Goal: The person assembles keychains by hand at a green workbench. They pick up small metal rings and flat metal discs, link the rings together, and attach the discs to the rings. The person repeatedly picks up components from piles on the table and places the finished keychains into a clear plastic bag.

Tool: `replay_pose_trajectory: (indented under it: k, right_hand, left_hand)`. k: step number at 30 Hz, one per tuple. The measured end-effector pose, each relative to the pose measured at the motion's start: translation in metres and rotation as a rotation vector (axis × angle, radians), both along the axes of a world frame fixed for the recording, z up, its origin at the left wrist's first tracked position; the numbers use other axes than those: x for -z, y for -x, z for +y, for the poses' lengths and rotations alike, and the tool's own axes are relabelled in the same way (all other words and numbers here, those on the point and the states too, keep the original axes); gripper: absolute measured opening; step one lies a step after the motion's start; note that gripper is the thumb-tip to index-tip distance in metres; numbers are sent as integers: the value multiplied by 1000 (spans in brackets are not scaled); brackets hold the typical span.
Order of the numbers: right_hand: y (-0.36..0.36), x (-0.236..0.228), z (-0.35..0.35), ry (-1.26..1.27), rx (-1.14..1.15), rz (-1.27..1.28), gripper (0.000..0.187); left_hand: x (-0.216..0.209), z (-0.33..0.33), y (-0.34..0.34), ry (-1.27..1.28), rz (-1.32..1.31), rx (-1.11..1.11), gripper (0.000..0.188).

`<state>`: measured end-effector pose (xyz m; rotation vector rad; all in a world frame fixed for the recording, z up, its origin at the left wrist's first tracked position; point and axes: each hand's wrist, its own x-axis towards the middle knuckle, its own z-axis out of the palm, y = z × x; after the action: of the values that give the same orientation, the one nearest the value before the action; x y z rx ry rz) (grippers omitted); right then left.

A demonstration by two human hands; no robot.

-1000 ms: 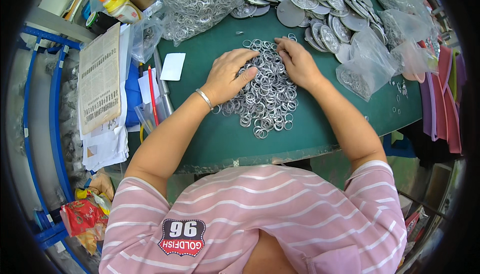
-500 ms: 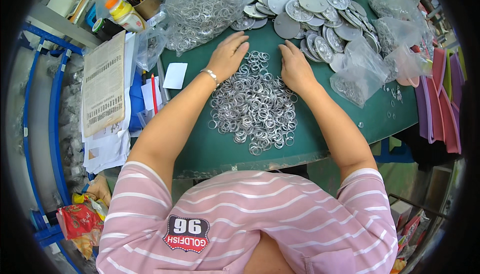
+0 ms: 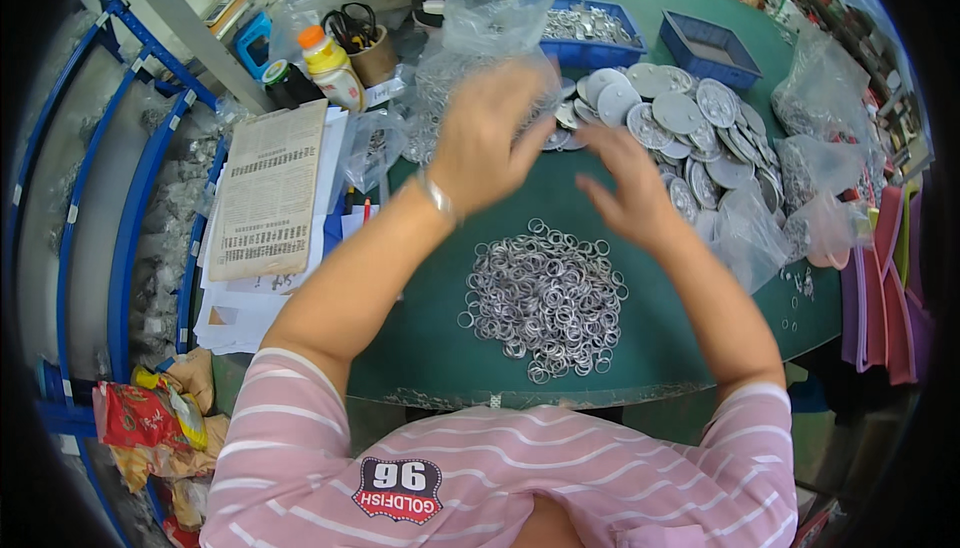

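Note:
A loose heap of small silver metal rings (image 3: 545, 298) lies on the green tabletop (image 3: 420, 298) in front of me. Beyond it my left hand (image 3: 490, 138), smeared by motion, is raised in front of a clear plastic bag of rings (image 3: 432, 88). Its thumb stands away from the fingers and nothing shows in it; whether it touches the bag I cannot tell. My right hand (image 3: 632, 188) hovers above the table between the ring heap and a pile of round silver metal discs (image 3: 682, 113). Its thumb and fingers are spread, with nothing between them.
Behind the discs stand a blue tray of small metal parts (image 3: 590, 23) and another blue tray (image 3: 710, 48). Bags of parts (image 3: 820, 78) line the right side. At left are a printed sheet (image 3: 268, 188), an orange-capped bottle (image 3: 330, 68) and scissors (image 3: 352, 28).
Both hands have left the sides of the ring heap and lifted away toward the far side, the left now before the bag of rings. The head view has shifted, showing more of the table's far end.

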<state>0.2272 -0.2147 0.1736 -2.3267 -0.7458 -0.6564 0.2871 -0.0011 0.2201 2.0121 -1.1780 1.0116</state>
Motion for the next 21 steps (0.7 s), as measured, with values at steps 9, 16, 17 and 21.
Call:
replay_pose_trajectory:
  k: [9,16,17,21]
  right_hand:
    - [-161,-72,29,668,211,-146,47]
    - [-116,-81,8,867,-182,-314,8]
    - [-99,-91,11,900,-227,-317,7]
    - [-55,-103,10,1026,-285,-264,4]
  left_hand:
    - [-76,11,-81,-1253,157,-373,21]
    - [-39,49,-28,-1153,46,-118,8]
    - [-34,53,-19,-1128,41,-82,8]
    - [-22,46,7,-1150,-31,-5,9]
